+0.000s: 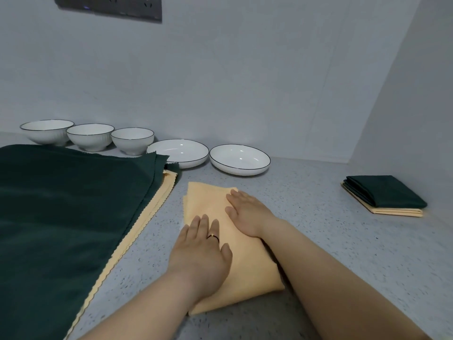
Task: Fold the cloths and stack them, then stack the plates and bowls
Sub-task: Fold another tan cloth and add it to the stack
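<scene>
A folded yellow cloth (206,202) lies on the grey counter in front of me. My left hand (201,253), with a ring on it, rests flat on its near left part. My right hand (247,212) lies flat on its far right part. Both palms press down, fingers spread. To the left lies a pile of unfolded cloths: dark green ones (61,217) over yellow ones (147,212). At the right a folded green cloth (387,192) sits on a folded yellow cloth (397,212). Three white bowls (90,137) and two white plates (240,159) stand along the back wall.
The counter (318,241) meets a wall at the back and another at the right. A dark socket panel (110,4) hangs high on the back wall. The nearer plate (181,152) is partly overlapped by the green cloth's corner.
</scene>
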Motion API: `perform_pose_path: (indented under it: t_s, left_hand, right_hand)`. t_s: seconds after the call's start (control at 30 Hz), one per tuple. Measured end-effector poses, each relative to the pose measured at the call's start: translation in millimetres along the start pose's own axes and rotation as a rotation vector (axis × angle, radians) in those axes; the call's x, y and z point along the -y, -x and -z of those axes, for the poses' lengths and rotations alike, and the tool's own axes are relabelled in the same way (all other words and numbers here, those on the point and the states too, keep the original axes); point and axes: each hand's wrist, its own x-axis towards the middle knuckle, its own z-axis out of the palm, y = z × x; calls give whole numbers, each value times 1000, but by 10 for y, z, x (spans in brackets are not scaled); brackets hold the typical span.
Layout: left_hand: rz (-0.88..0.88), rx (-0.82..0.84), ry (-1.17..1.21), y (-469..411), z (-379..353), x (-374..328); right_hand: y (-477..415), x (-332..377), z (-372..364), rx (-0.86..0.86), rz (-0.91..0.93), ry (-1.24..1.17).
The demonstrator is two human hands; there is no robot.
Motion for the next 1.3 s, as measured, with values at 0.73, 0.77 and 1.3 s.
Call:
perform_pose_path:
  t_s: [0.73,0.77,1.3]
  left_hand:
    - [-88,57,14,52,63,-1]
    - [-109,58,12,78,65,-7]
    - [-418,84,199,802,34,182]
  right_hand:
    - [1224,144,-121,97,61,-19]
    - [1347,160,-112,102,71,-21]
    - [2235,156,-285,-222,249,80]
